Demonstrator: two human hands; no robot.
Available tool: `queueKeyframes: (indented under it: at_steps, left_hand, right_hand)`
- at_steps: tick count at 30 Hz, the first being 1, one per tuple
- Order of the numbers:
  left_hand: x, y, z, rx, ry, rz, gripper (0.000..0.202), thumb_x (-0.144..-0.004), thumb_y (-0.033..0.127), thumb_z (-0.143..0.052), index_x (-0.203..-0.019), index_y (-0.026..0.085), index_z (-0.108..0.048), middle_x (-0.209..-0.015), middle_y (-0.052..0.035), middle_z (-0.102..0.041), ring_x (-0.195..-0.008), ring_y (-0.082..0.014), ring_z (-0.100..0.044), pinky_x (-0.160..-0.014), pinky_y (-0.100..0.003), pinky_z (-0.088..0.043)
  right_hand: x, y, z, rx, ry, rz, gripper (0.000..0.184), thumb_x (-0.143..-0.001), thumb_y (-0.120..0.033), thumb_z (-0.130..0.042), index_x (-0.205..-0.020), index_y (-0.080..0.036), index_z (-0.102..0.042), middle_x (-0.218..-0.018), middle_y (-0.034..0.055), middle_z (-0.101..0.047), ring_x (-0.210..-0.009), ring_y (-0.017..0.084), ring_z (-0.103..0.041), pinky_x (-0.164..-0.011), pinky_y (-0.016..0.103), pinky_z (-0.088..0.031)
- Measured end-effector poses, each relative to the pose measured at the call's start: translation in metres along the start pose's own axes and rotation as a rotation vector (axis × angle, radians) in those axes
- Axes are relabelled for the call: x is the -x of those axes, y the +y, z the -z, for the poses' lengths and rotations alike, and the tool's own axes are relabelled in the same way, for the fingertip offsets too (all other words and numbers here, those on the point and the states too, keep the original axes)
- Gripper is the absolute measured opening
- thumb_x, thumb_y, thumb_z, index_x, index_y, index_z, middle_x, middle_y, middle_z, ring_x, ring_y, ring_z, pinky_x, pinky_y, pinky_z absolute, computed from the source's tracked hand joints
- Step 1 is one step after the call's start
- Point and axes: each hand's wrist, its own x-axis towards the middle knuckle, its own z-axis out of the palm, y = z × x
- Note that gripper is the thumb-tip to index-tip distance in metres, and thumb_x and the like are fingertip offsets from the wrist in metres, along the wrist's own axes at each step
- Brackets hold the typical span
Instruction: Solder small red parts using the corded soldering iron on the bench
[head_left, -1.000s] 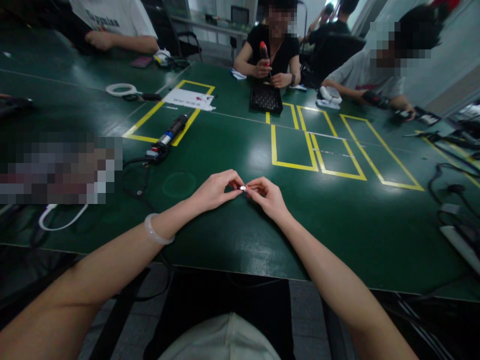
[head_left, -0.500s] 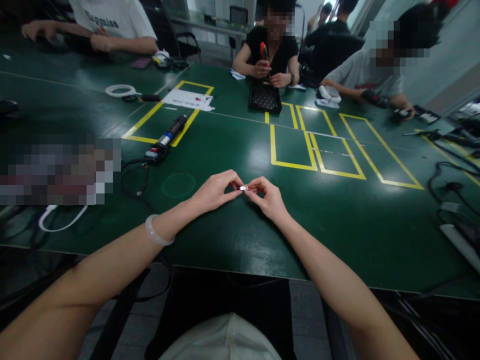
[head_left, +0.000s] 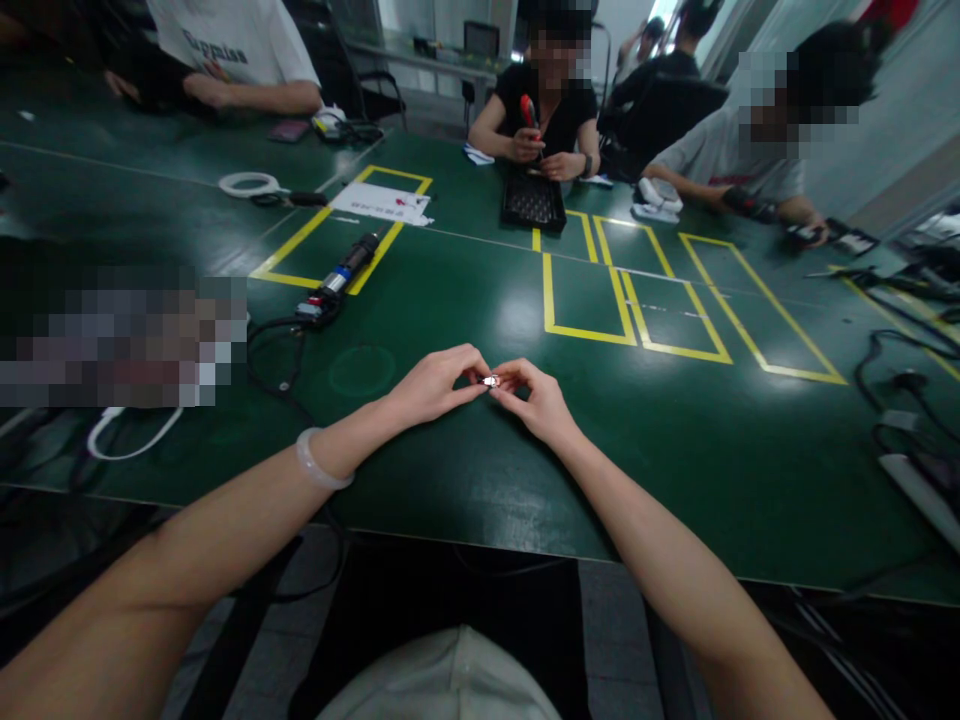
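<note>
Between the fingertips of both hands is a small, shiny silver metal piece (head_left: 490, 381), too small for me to name its kind. My left hand (head_left: 441, 386) pinches it from the left, thumb and forefinger closed on it. From the right, my right hand (head_left: 531, 396) pinches its other side. The hands almost meet just above the green table (head_left: 450, 470), and fingers cover part of the piece. A pale bangle (head_left: 319, 460) circles my left wrist.
A corded electric screwdriver (head_left: 341, 278) lies left of centre, near a white sheet (head_left: 382, 202). Yellow tape frames (head_left: 589, 333) mark the table. Across it, a person holds a red-handled tool (head_left: 529, 112) over a black tray (head_left: 534, 222). Cables (head_left: 874, 350) lie at the right.
Both hands stay together on the small metal piece, which looks slightly turned. The view has shifted a little. At the far left, a person's arm has moved inward.
</note>
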Motion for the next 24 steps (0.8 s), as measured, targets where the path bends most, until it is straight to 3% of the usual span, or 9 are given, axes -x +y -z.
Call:
queueKeyframes:
  at_steps: [5,8,12,14,16,20,24]
  left_hand:
    - [-0.002,-0.001,0.008,-0.019,-0.063,-0.015,0.020,-0.095,0.036,-0.058,-0.099,0.018,-0.065,-0.094,-0.0040,-0.067,-0.086,-0.0166,-0.065,-0.079,-0.029,-0.048]
    - [-0.004,-0.015,0.026,-0.155,0.009,0.062,0.027,-0.095,0.044,-0.055,-0.100,0.019,-0.066,-0.100,-0.0051,-0.069,-0.096,-0.0207,-0.064,-0.090,-0.035,-0.046]
    - [0.006,-0.049,0.063,-0.441,0.218,0.308,0.036,-0.092,0.046,-0.056,-0.117,0.021,-0.064,-0.125,-0.0107,-0.063,-0.119,-0.0299,-0.056,-0.103,-0.045,-0.039]
    - [0.018,-0.068,0.083,-0.574,0.323,0.480,0.048,-0.090,0.050,-0.058,-0.127,0.020,-0.060,-0.135,-0.0132,-0.056,-0.127,-0.0334,-0.050,-0.105,-0.046,-0.038]
    - [0.031,-0.083,0.101,-0.665,0.355,0.680,0.061,-0.090,0.057,-0.058,-0.133,0.014,-0.055,-0.139,-0.0155,-0.052,-0.128,-0.0367,-0.048,-0.103,-0.047,-0.040]
    - [0.050,-0.103,0.124,-0.718,0.233,1.002,0.080,-0.087,0.066,-0.056,-0.132,0.000,-0.051,-0.135,-0.0269,-0.051,-0.117,-0.0398,-0.053,-0.091,-0.050,-0.046]
    - [0.054,-0.111,0.131,-0.650,0.100,1.151,0.078,-0.086,0.073,-0.049,-0.120,0.004,-0.061,-0.118,-0.0207,-0.061,-0.100,-0.0323,-0.058,-0.081,-0.044,-0.048]
  right_hand:
    - [0.001,-0.001,0.002,0.075,-0.025,-0.007,0.017,-0.086,-0.033,-0.068,-0.097,-0.021,-0.063,-0.086,0.0019,-0.070,-0.077,0.015,-0.065,-0.074,0.031,-0.052]
    - [0.001,0.000,0.004,0.085,-0.015,-0.038,0.017,-0.086,-0.033,-0.068,-0.098,-0.021,-0.064,-0.087,0.0025,-0.070,-0.077,0.015,-0.064,-0.074,0.031,-0.052]
    - [0.001,0.001,0.005,0.057,0.000,-0.090,0.021,-0.084,-0.034,-0.070,-0.099,-0.020,-0.064,-0.088,0.0031,-0.071,-0.075,0.015,-0.063,-0.072,0.030,-0.052]
    - [0.001,0.001,0.005,0.040,0.001,-0.098,0.022,-0.084,-0.035,-0.070,-0.099,-0.020,-0.064,-0.087,0.0032,-0.071,-0.075,0.015,-0.063,-0.071,0.029,-0.052]
    - [0.001,0.000,0.005,0.028,-0.007,-0.103,0.022,-0.083,-0.035,-0.070,-0.098,-0.020,-0.064,-0.087,0.0033,-0.071,-0.074,0.014,-0.062,-0.070,0.029,-0.051]
    - [0.001,-0.001,0.005,0.020,-0.025,-0.110,0.022,-0.083,-0.035,-0.070,-0.098,-0.020,-0.064,-0.088,0.0038,-0.071,-0.073,0.014,-0.062,-0.070,0.029,-0.050]
    - [0.001,0.001,0.006,0.022,-0.018,-0.107,0.023,-0.083,-0.035,-0.070,-0.099,-0.019,-0.064,-0.088,0.0038,-0.071,-0.073,0.014,-0.061,-0.069,0.029,-0.050]
